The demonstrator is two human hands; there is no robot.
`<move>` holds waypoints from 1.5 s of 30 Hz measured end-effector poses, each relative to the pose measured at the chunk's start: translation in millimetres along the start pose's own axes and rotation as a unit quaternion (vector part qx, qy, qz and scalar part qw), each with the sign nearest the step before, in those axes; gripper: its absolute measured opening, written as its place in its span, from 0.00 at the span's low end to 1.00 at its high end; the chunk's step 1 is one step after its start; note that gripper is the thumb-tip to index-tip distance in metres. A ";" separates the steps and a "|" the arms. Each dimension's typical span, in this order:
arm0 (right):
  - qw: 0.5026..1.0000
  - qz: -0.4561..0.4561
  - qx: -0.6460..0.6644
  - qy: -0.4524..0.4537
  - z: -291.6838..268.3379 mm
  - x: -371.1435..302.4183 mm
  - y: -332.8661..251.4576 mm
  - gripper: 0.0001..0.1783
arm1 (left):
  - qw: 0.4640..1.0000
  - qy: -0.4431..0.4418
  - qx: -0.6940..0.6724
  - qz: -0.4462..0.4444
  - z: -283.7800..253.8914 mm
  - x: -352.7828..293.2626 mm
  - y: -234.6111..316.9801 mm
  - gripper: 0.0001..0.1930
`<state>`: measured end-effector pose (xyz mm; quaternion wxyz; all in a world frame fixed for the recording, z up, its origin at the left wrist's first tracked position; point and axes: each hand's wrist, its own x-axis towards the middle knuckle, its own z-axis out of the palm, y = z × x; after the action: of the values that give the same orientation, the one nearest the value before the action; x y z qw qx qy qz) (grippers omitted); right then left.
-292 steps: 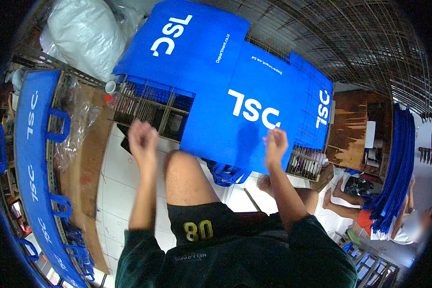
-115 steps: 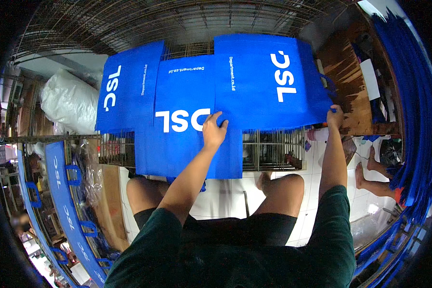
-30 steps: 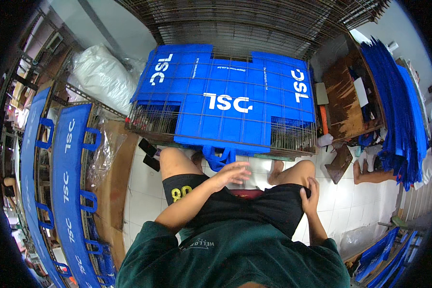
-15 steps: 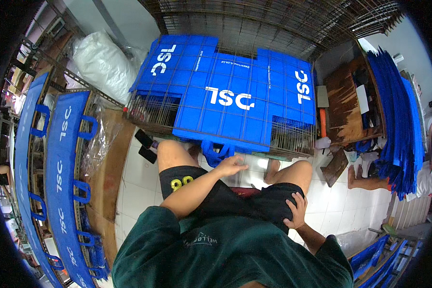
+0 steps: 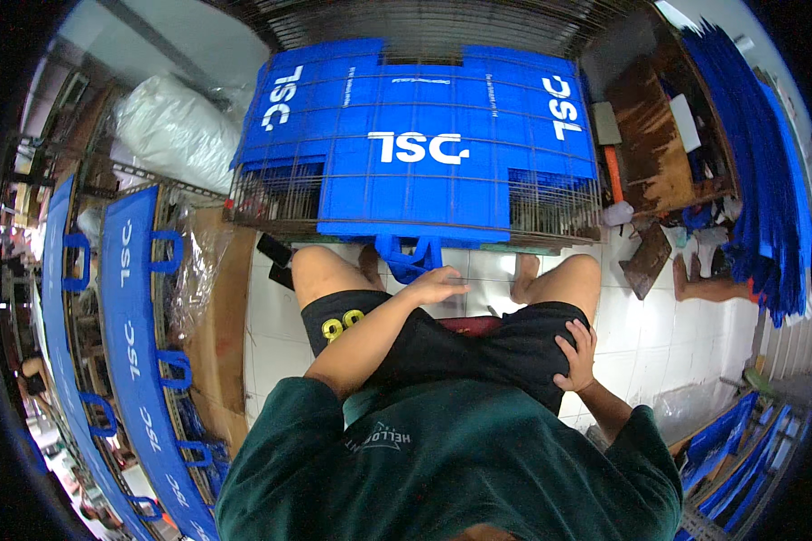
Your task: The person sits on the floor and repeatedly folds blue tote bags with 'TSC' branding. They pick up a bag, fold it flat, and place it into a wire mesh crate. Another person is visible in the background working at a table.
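Flat blue tote bags with white print lie under and among the wire mesh racks (image 5: 550,203) in front of me. The middle bag (image 5: 415,194) faces me, and its blue handles (image 5: 406,261) hang over the rack's near edge. Just short of those handles is my left hand (image 5: 435,286), above my lap, fingers stretched out and holding nothing. Whether its fingertips touch anything, I cannot tell. My right hand (image 5: 577,356) rests on my right thigh over the black shorts (image 5: 460,361), fingers spread and empty.
Printed blue bags (image 5: 135,298) with handles line a metal rack on the left. Behind it sits a bulging white sack (image 5: 176,131). At right hang many blue fabric strips (image 5: 749,180) beside a worn wooden panel (image 5: 645,135). Another person's bare foot (image 5: 695,281) shows below.
The view has shifted, so the racks and bags sit slightly higher in the picture. Both hands keep nearly the same places, the left near the handles and the right on my thigh.
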<state>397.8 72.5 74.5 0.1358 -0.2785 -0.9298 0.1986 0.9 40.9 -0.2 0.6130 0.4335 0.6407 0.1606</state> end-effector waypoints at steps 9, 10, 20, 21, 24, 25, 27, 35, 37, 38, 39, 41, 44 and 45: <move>1.000 0.017 0.001 0.008 -4.5 -0.2 -4.7 0.40 | 0.997 -0.035 0.074 -0.011 9.7 11.3 -12.9 0.39; 1.000 0.020 0.005 0.011 -4.0 -1.7 -5.0 0.39 | 0.994 -0.048 0.095 -0.010 10.3 9.7 -9.8 0.39; 0.999 0.019 0.013 0.028 -7.9 -3.2 -8.2 0.38 | 0.986 -0.083 0.146 0.006 18.9 4.8 0.1 0.35; 0.999 0.018 0.013 0.026 -7.6 -3.6 -8.7 0.38 | 0.985 -0.081 0.150 0.010 18.9 4.7 -0.7 0.35; 0.999 0.017 0.013 0.024 -8.9 -3.6 -9.9 0.38 | 0.987 -0.074 0.145 0.018 21.8 6.0 -2.0 0.35; 0.999 0.016 0.026 0.025 -9.1 -2.8 -10.2 0.39 | 0.987 -0.073 0.142 0.033 21.9 6.6 -3.2 0.35; 0.999 0.016 0.022 0.020 -10.1 -0.7 -11.0 0.39 | 0.988 -0.073 0.133 0.029 22.4 8.3 -3.6 0.35; 1.000 0.008 0.017 0.012 -10.9 2.8 -12.6 0.37 | 0.986 -0.075 0.145 0.037 21.9 19.0 -19.4 0.36; 1.000 0.013 0.007 0.009 -12.2 -0.7 -11.9 0.37 | 0.985 -0.081 0.148 0.037 19.7 16.1 -9.9 0.37; 1.000 0.013 0.002 0.007 -13.1 -0.8 -11.9 0.37 | 0.985 -0.080 0.150 0.040 19.0 14.9 -10.0 0.37; 1.000 0.009 0.010 0.011 -13.6 0.1 -12.0 0.37 | 0.984 -0.082 0.149 0.044 17.8 15.6 -12.5 0.37; 1.000 0.009 0.004 0.003 -14.9 2.1 -12.4 0.37 | 0.984 -0.089 0.146 0.048 17.9 18.5 -18.3 0.38; 1.000 0.017 0.002 -0.004 -17.8 1.6 -13.3 0.38 | 0.984 -0.101 0.142 0.032 16.1 15.9 -10.9 0.38; 1.000 0.015 0.007 -0.006 -16.8 2.2 -14.3 0.38 | 0.984 -0.099 0.145 0.030 16.8 16.0 -12.8 0.37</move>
<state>395.5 67.8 96.1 0.1293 -0.2903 -0.9250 0.2085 13.9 40.1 -23.3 0.5988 0.5504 0.5804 0.0410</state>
